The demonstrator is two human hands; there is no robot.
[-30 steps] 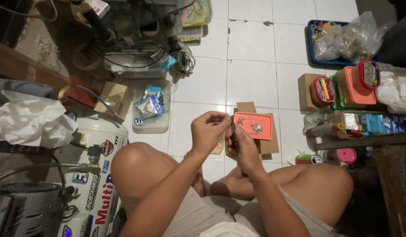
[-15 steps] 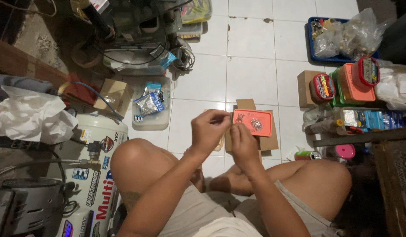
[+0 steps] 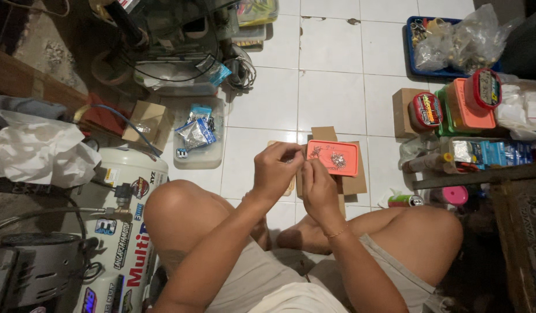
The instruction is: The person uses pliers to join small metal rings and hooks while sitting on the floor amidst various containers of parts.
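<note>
The person sits cross-legged on the white tiled floor [image 3: 331,98], bare knees spread to either side. Just above the lap the two hands meet. The left hand [image 3: 276,171] is curled, fingertips pinched together on something too small to make out; the right hand [image 3: 319,188] is bent the same way, its fingertips touching those of the left — what they hold between them cannot be told, nor how firmly.

Just beyond the hands, near the right fingertips, lies a shallow orange plastic tray [image 3: 333,157] with a small heap of tiny metal parts [image 3: 337,160] in it. The tray rests on flat pieces of brown cardboard [image 3: 353,182] laid on the tiles.

To the left, beside the knee, stands a white air compressor tank [image 3: 126,232]; beyond it, a clear plastic tub [image 3: 198,145] holding small blue-and-silver packets, and a small brown cardboard box [image 3: 147,123]. To the right, orange and green lidded plastic boxes [image 3: 468,110] are stacked close together — farther off, a blue plastic tray [image 3: 430,58] holds clear bags.
</note>
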